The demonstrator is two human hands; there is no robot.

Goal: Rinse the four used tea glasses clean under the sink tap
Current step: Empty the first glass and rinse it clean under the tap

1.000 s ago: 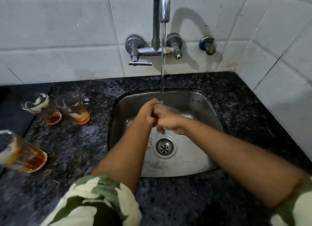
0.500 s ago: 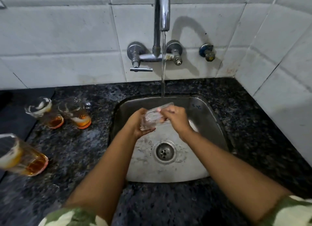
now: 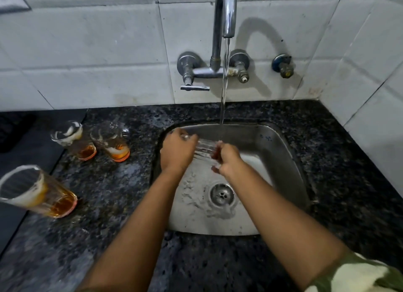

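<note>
I hold a clear tea glass (image 3: 204, 148) on its side over the steel sink (image 3: 281, 152), under the running stream from the tap (image 3: 225, 12). My left hand (image 3: 177, 151) grips its base end. My right hand (image 3: 225, 158) is at its mouth end, fingers curled on or inside the rim. On the counter to the left stand three used glasses with tea dregs and foam: one at the back left (image 3: 73, 140), one beside it (image 3: 111, 142), and a larger-looking one nearest me (image 3: 37, 192).
Black speckled granite counter (image 3: 113, 193) surrounds the sink. White tiled walls rise behind and to the right. A tap lever (image 3: 194, 87) and a small wall valve (image 3: 282, 65) sit behind the basin. The drain (image 3: 222, 194) lies below my hands.
The glass has turned and now lies more level between my hands, which moved slightly apart and up under the stream. The camera view has shifted a little.
</note>
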